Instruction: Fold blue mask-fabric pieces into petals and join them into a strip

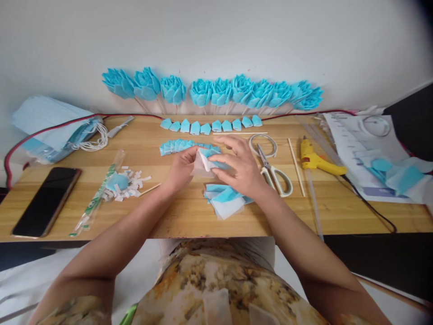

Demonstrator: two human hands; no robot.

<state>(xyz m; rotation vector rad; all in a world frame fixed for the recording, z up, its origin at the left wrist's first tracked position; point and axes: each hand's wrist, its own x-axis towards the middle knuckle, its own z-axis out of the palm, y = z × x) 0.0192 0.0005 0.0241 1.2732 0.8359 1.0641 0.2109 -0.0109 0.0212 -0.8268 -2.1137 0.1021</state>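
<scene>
Folding a blue-and-white piece [204, 163] just above the middle of the tabletop [169, 221], the two hands meet over it. That is the step I judge to be in hand. The left hand [181, 169] has its grip pinched closed on the piece's left edge. The right hand [237, 169] lies over the right side, thumb and forefinger closed on the blue layer and the other fingers spread loosely above. The piece is lifted slightly off the wood, partly doubled, white side toward the left.

At 6 o'clock from the hands, just beside the right wrist, lies a stack [225, 201] of flat cut pieces. At 12 o'clock sit an overlapped strip of folded petals [179, 145] and, farther back, a spaced row [211, 125], with finished flowers [211, 90] leaning on the wall. Scissors [274, 174] lie at 3 o'clock, the glue gun [318, 160] beyond them. Scraps [125, 185] are at 9 o'clock, with the phone [47, 201] farther out toward 8.

As I judge it, a clean crease calls for the left grip to hold the layers aligned while the right presses the fold flat. How far the fold has got is hidden under the fingers.
</scene>
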